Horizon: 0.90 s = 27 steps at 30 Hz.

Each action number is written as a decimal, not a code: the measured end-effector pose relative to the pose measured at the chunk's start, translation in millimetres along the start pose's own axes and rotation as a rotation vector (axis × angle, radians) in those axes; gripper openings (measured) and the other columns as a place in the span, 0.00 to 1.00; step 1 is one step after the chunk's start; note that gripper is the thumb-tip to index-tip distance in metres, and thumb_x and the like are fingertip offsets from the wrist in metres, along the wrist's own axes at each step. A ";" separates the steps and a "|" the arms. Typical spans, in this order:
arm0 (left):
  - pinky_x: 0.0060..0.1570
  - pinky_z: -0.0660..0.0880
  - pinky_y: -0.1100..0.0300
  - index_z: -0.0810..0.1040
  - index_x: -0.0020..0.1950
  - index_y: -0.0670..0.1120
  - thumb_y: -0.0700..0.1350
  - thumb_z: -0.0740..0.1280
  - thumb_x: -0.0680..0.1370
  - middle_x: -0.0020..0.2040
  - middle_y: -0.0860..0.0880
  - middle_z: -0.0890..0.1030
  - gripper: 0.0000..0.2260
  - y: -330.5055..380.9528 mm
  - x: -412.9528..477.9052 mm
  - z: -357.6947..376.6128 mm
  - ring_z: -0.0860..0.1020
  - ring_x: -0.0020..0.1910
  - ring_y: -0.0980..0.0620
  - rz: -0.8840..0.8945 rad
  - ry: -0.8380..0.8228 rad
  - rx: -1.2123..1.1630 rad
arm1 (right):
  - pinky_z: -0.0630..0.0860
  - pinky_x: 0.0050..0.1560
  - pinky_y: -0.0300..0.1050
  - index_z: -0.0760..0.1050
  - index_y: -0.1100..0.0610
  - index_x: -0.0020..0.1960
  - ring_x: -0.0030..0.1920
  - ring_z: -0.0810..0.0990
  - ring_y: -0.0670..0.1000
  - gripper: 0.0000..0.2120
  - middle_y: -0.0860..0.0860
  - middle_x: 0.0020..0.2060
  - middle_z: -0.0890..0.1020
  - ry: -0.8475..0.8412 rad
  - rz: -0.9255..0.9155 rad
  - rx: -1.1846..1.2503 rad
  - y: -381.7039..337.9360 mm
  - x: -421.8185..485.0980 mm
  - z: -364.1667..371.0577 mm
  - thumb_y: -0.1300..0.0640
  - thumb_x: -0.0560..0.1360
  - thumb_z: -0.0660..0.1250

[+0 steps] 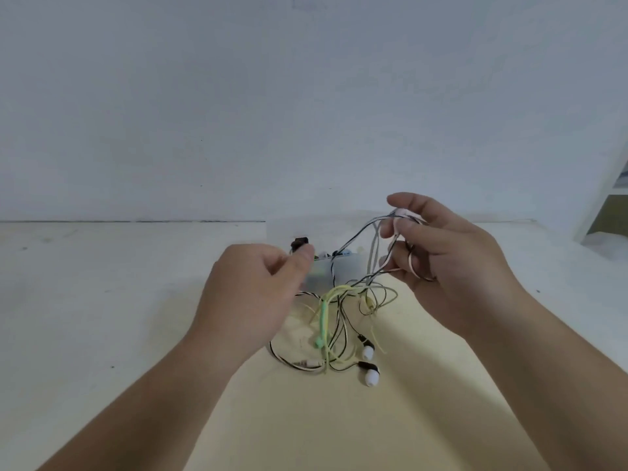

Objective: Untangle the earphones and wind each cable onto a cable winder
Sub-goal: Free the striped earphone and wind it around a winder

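Note:
A tangle of earphone cables [334, 311] lies on the pale table [102, 300] in front of me: yellow-green, black-and-white and white strands. Two white earbuds [370, 375] lie at its near right. My right hand [448, 263] is raised above the tangle and grips several strands, a pinkish cable looped round its fingers. My left hand [251, 294] hovers to the left of the tangle with curled fingers, thumb and forefinger together near a small dark piece [299, 243]; whether it pinches a strand is blurred.
A clear plastic box [339, 266] stands just behind the tangle, between my hands. A white wall rises at the table's far edge. A white shelf unit [605, 205] stands at the far right.

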<state>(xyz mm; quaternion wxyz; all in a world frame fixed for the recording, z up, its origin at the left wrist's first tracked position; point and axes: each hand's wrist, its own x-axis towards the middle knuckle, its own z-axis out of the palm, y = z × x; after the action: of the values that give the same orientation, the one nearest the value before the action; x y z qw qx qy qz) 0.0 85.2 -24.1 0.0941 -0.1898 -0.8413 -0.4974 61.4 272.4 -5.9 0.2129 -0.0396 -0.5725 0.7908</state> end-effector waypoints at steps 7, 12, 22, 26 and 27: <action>0.47 0.78 0.53 0.82 0.49 0.50 0.50 0.73 0.76 0.39 0.47 0.84 0.05 -0.1 -4.2 7.3 0.83 0.39 0.52 0.145 -0.277 -0.246 | 0.69 0.44 0.54 0.79 0.62 0.60 0.25 0.68 0.50 0.13 0.60 0.42 0.81 -0.321 0.083 -0.113 6.0 -9.6 4.9 0.66 0.80 0.59; 0.35 0.66 0.50 0.83 0.36 0.50 0.50 0.72 0.76 0.25 0.46 0.68 0.09 -2.6 11.5 -7.1 0.65 0.28 0.46 -0.009 0.096 -0.426 | 0.80 0.45 0.54 0.84 0.51 0.49 0.28 0.78 0.51 0.10 0.53 0.39 0.86 -0.075 -0.063 -0.723 2.6 -4.8 -5.4 0.64 0.77 0.68; 0.37 0.52 0.47 0.69 0.40 0.31 0.62 0.74 0.70 0.32 0.45 0.58 0.33 -5.0 20.2 -31.7 0.53 0.33 0.44 -0.192 0.386 -0.504 | 0.78 0.54 0.43 0.82 0.53 0.41 0.43 0.84 0.43 0.16 0.50 0.37 0.86 0.110 -0.050 -0.645 -2.0 3.9 -14.4 0.51 0.82 0.61; 0.31 0.55 0.55 0.70 0.32 0.45 0.70 0.69 0.69 0.24 0.51 0.62 0.28 -6.8 26.7 -45.2 0.57 0.25 0.49 -0.399 0.418 -0.631 | 0.79 0.37 0.49 0.73 0.57 0.34 0.23 0.69 0.52 0.20 0.51 0.24 0.68 0.183 0.120 -0.082 -12.6 8.5 -18.0 0.48 0.81 0.63; 0.29 0.56 0.57 0.70 0.31 0.47 0.70 0.68 0.70 0.23 0.53 0.62 0.27 -7.9 28.8 -48.6 0.57 0.24 0.50 -0.444 0.418 -0.662 | 0.73 0.33 0.45 0.73 0.57 0.33 0.22 0.63 0.50 0.22 0.50 0.24 0.64 0.218 0.155 -0.072 -16.3 8.8 -20.5 0.44 0.79 0.63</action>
<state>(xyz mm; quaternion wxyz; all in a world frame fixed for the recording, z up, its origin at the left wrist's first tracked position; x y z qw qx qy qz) -30.9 45.8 3.3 0.0872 0.0798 -0.6200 -0.7757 64.4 298.1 3.7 0.2106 -0.1770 -0.5693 0.7748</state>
